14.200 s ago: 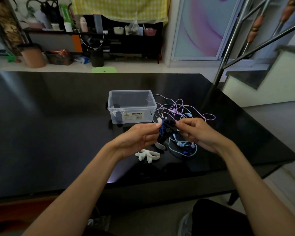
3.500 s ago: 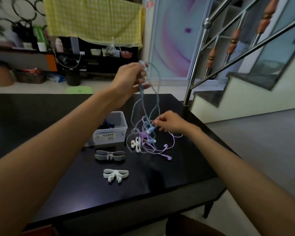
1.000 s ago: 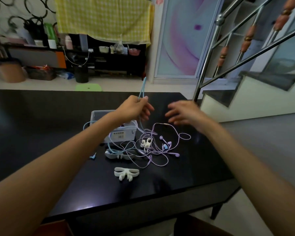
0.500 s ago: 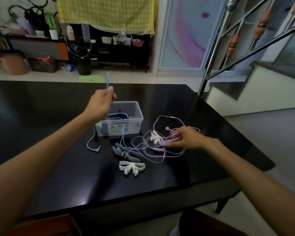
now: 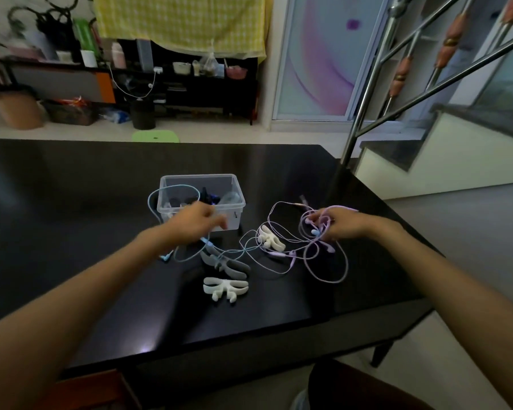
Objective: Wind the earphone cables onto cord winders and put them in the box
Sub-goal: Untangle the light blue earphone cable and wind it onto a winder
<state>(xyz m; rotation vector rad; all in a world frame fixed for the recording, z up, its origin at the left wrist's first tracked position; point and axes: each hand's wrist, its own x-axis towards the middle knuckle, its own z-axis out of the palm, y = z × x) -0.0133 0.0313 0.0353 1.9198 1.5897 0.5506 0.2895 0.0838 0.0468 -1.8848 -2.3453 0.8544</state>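
Black tabletop [image 5: 71, 232]: right hand [image 5: 342, 224] pinches purple cable [image 5: 328, 279], tangled with blue cable [image 5: 219, 252]; left hand [image 5: 194, 223] blurred, grip unclear. Pulling could knot both.

Black table [image 5: 71, 202], yellow checked cloth [image 5: 178, 22], steel stair railing [image 5: 367, 93], green stool [image 5: 155, 136].

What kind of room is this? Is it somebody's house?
Probably a home's living area: a metal stair railing rises beside the glossy black table, and a yellow checked cloth hangs over a cluttered dark shelf.
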